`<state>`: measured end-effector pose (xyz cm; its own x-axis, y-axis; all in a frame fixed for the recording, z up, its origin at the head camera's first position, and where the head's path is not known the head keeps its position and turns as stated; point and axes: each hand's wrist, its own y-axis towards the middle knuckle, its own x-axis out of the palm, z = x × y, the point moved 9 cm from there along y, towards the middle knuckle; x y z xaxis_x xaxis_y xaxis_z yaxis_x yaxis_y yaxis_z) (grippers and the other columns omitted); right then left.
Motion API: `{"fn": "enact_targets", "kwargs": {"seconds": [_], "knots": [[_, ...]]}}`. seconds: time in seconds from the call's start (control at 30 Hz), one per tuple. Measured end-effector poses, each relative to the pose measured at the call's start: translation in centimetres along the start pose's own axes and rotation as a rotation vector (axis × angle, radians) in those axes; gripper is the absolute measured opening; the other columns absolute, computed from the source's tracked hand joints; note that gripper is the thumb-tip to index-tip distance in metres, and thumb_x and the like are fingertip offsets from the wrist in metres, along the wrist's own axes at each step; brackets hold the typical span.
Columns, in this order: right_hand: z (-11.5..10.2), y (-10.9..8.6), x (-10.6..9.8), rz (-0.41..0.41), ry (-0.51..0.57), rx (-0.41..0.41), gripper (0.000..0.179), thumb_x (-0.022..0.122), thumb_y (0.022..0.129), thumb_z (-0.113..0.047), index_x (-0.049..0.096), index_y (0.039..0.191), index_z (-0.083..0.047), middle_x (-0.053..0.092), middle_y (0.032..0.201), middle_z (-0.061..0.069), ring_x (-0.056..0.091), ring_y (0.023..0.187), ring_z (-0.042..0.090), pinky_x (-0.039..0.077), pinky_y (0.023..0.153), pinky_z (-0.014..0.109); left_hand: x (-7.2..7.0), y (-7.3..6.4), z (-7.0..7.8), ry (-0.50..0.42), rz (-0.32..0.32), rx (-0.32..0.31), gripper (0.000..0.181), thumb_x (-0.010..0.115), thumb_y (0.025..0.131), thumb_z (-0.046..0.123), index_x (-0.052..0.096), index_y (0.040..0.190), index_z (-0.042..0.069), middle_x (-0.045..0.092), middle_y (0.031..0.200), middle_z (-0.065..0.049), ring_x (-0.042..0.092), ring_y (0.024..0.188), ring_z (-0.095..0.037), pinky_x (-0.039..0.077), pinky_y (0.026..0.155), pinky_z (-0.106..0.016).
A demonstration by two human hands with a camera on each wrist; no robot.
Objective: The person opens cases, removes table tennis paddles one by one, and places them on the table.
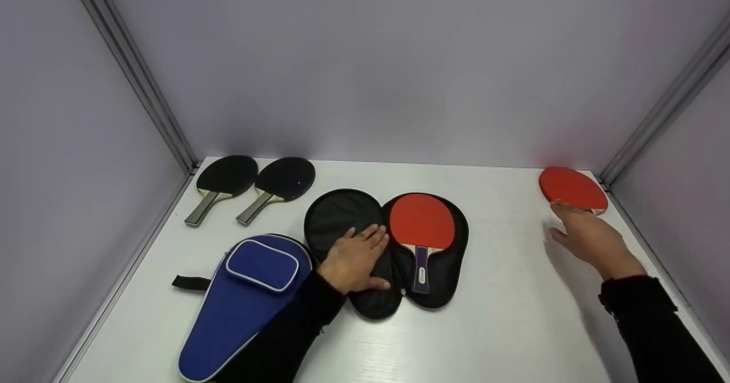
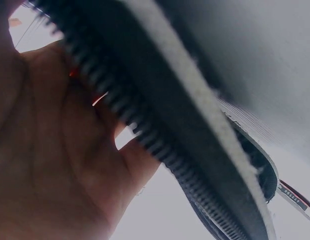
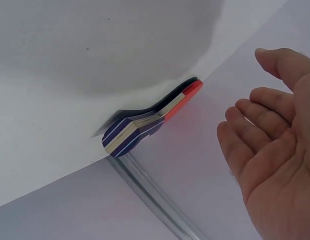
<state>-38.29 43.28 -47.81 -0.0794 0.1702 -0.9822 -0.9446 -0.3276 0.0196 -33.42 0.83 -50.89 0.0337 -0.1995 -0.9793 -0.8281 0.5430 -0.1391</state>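
My left hand [image 1: 353,260] rests with fingers spread on the left half of an unzipped black paddle case [image 1: 342,215], which lies opened out flat. In its right half lies a table tennis paddle [image 1: 422,221], red face up, with a dark purple handle. At the far right, my right hand [image 1: 596,243] reaches over another red paddle [image 1: 570,186], hiding most of its handle in the head view. From the right wrist view, that paddle's striped handle [image 3: 125,137] is apart from the right hand [image 3: 267,150], whose fingers are slightly bent and hold nothing.
Two black-faced paddles [image 1: 227,175] [image 1: 286,178] lie at the back left. A blue paddle case [image 1: 239,309] with white piping and a black strap [image 1: 191,282] lies at the front left, partly under my left sleeve. Grey walls [image 1: 399,75] enclose the white table [image 1: 502,314].
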Motion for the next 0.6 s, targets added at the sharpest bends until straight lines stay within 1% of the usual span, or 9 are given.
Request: {"fn": "enact_targets", "kwargs": {"seconds": [0.07,0.17,0.23,0.27,0.37,0.43,0.5,0.57,0.6], "knots": [[-0.6,0.2,-0.3,0.005,0.031,0.003,0.069,0.081,0.108,-0.014,0.053,0.161,0.021,0.063,0.16,0.045,0.067,0.148,0.06,0.061,0.119,0.069,0.7,0.5,-0.2,-0.032,0.01,0.004,0.106,0.077,0.103,0.076,0.043,0.183,0.014,0.037,0.194,-0.004,0.035,0.182,-0.022,0.04,0.146,-0.052],[-1.6,0.4,-1.1,0.064,0.183,0.007,0.066,0.081,0.107,-0.01,0.055,0.16,0.019,0.06,0.162,0.045,0.064,0.15,0.062,0.062,0.115,0.071,2.4,1.5,-0.7,-0.064,0.041,0.013,0.109,0.076,0.102,0.079,0.044,0.183,0.014,0.037,0.194,-0.004,0.035,0.182,-0.022,0.04,0.146,-0.053],[-2.5,0.5,-1.5,0.095,0.207,-0.008,0.065,0.082,0.106,-0.01,0.057,0.16,0.018,0.06,0.163,0.044,0.064,0.15,0.061,0.064,0.113,0.07,3.2,2.0,-1.0,-0.064,0.057,0.019,0.111,0.075,0.101,0.082,0.043,0.183,0.015,0.037,0.194,-0.003,0.035,0.182,-0.021,0.041,0.146,-0.054],[-3.0,0.5,-1.7,0.113,0.209,-0.018,0.065,0.083,0.106,-0.01,0.058,0.159,0.018,0.061,0.163,0.044,0.065,0.149,0.061,0.066,0.111,0.069,3.2,2.0,-1.0,-0.04,0.057,0.017,0.111,0.073,0.101,0.084,0.043,0.183,0.016,0.037,0.194,-0.003,0.035,0.182,-0.021,0.042,0.145,-0.053],[-4.6,0.5,-2.4,0.147,0.224,-0.043,0.065,0.085,0.104,-0.009,0.06,0.159,0.016,0.062,0.163,0.042,0.067,0.147,0.06,0.067,0.108,0.068,3.0,1.9,-0.9,-0.038,0.064,0.02,0.111,0.074,0.1,0.083,0.045,0.182,0.015,0.04,0.193,-0.003,0.037,0.181,-0.022,0.043,0.144,-0.054],[-5.6,0.5,-2.7,0.161,0.228,-0.055,0.066,0.086,0.104,-0.009,0.06,0.16,0.015,0.063,0.163,0.041,0.068,0.146,0.059,0.068,0.107,0.068,2.1,1.4,-0.6,-0.018,0.043,0.015,0.109,0.075,0.101,0.082,0.045,0.182,0.015,0.04,0.193,-0.003,0.038,0.181,-0.022,0.044,0.144,-0.053],[-6.6,0.5,-3.1,0.174,0.225,-0.068,0.066,0.086,0.104,-0.01,0.061,0.161,0.013,0.064,0.164,0.039,0.07,0.145,0.058,0.069,0.104,0.066,1.4,1.0,-0.4,-0.019,0.036,0.016,0.108,0.076,0.102,0.079,0.046,0.182,0.014,0.041,0.192,-0.004,0.039,0.18,-0.022,0.044,0.144,-0.053],[-7.5,0.4,-3.3,0.183,0.223,-0.074,0.067,0.086,0.104,-0.011,0.061,0.162,0.01,0.064,0.165,0.037,0.07,0.146,0.056,0.07,0.1,0.065,0.8,0.6,-0.2,0.011,0.02,0.011,0.106,0.075,0.103,0.079,0.046,0.182,0.014,0.041,0.192,-0.003,0.039,0.18,-0.021,0.045,0.144,-0.051],[-8.0,0.4,-3.4,0.189,0.222,-0.078,0.067,0.086,0.104,-0.011,0.061,0.163,0.009,0.065,0.166,0.035,0.071,0.146,0.055,0.071,0.099,0.065,0.6,0.5,-0.2,-0.001,0.017,0.011,0.106,0.075,0.103,0.078,0.046,0.182,0.013,0.041,0.192,-0.004,0.039,0.18,-0.021,0.044,0.144,-0.051]]}}
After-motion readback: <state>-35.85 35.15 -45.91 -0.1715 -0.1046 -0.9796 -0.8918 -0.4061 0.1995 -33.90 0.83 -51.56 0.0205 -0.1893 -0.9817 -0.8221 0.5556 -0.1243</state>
